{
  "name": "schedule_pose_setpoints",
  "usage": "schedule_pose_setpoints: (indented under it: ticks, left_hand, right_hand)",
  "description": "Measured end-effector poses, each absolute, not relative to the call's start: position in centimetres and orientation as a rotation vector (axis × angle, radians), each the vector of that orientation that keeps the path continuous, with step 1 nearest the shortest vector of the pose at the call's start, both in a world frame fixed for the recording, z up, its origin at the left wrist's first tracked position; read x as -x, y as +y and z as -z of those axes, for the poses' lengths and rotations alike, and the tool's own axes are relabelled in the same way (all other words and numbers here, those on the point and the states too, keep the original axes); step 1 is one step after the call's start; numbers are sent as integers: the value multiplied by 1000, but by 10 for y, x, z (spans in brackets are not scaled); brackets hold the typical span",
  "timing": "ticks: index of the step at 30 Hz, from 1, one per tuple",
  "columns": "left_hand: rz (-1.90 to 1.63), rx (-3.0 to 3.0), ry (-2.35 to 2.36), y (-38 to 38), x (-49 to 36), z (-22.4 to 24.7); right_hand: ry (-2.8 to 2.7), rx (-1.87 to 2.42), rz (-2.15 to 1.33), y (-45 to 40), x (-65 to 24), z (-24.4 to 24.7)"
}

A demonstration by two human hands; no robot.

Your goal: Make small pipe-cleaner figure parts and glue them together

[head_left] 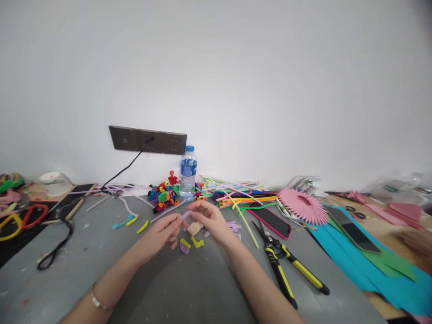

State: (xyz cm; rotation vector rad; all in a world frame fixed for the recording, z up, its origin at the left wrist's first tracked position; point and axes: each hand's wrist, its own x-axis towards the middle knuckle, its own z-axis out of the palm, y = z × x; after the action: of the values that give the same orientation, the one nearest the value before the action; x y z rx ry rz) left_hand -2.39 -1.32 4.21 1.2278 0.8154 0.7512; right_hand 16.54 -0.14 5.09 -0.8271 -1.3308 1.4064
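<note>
Between my two hands is a short lilac piece of pipe cleaner point(186, 215), bent into a small fuzzy strip. My left hand point(164, 231) pinches its near left end with thumb and forefinger. The fingers of my right hand point(208, 220) close on its other end. Just below, a beige block-shaped piece point(195, 228) rests on the grey table point(162, 288). Yellow bent pipe cleaner pieces point(197, 243) and a small lilac one point(184, 248) lie in front of it. More short lilac pieces point(233, 226) are partly hidden behind my right hand.
Yellow-black pliers point(281, 254) lie open at right, near a pink-edged phone point(272, 220). A water bottle point(188, 173) stands by the wall, with loose pipe cleaners point(243, 193) beside it. A black cord point(62, 245) and orange-handled scissors point(35, 215) are at left.
</note>
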Motion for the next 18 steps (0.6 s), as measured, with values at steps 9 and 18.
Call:
schedule_pose_setpoints:
  ticks: [9, 18]
  left_hand:
    - [-760, -1371, 953, -10, 22, -33]
    - [-745, -1459, 896, -10, 18, -34]
  right_hand:
    - [-1781, 1788, -639, -88, -290, -70]
    - [-1575, 2440, 71, -154, -373, 21]
